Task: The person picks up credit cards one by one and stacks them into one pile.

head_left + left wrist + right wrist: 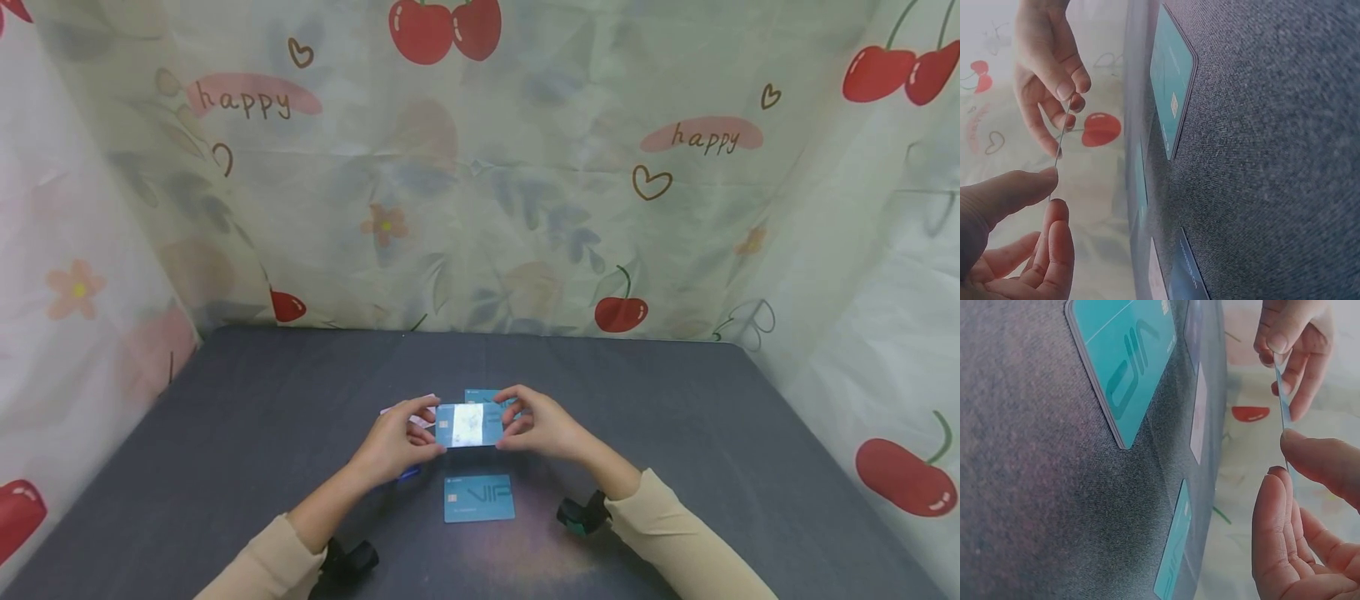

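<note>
Between my two hands, a blue card point(468, 425) is held up above the dark table, a bright white glare across its middle. My left hand point(393, 442) pinches its left end between thumb and fingers; my right hand point(543, 429) does the same at the right end. Both wrist views catch this card nearly edge-on. Below it lies a small stack of blue VIP cards point(480, 500), several layers showing at its edge in the left wrist view. Farther back, another blue VIP card point(1174, 550) lies on the table, partly hidden by the held card and right hand in the head view.
Left of the far VIP card lie a pink card point(1199, 415) and a dark blue card point(1186, 272), mostly covered by my left hand in the head view. Dark grey cloth point(637, 392) covers the table. A printed curtain point(480, 250) encloses the back and sides.
</note>
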Motion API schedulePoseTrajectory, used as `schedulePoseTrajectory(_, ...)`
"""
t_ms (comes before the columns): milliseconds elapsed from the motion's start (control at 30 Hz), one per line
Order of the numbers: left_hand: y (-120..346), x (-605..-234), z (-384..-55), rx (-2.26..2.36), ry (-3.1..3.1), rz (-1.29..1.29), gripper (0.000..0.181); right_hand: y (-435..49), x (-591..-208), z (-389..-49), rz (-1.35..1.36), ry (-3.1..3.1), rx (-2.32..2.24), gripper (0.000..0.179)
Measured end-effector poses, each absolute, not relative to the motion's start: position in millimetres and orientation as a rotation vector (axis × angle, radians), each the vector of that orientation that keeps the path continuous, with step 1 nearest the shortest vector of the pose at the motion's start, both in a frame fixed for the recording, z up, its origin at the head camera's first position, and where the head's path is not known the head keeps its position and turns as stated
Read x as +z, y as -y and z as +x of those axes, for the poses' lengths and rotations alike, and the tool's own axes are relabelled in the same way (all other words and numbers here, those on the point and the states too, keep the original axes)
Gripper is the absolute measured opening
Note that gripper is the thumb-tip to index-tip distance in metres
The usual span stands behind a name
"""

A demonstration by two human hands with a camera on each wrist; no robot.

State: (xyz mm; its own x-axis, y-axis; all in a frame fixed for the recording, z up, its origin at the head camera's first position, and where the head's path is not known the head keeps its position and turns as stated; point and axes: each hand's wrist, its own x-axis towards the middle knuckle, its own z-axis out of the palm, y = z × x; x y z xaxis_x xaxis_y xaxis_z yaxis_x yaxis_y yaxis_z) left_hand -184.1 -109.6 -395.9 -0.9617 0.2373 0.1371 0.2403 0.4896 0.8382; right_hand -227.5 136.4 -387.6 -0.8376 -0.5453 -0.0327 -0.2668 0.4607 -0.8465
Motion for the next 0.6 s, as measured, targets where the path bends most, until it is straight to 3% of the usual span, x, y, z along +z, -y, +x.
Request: schedulePoseTrajectory(600, 110.3, -394.8, -181.3, -1.557, 2.706, -0.468, 0.061, -139.9, -384.5, -223.1, -0.707, -2.394, -1.345, 0.056)
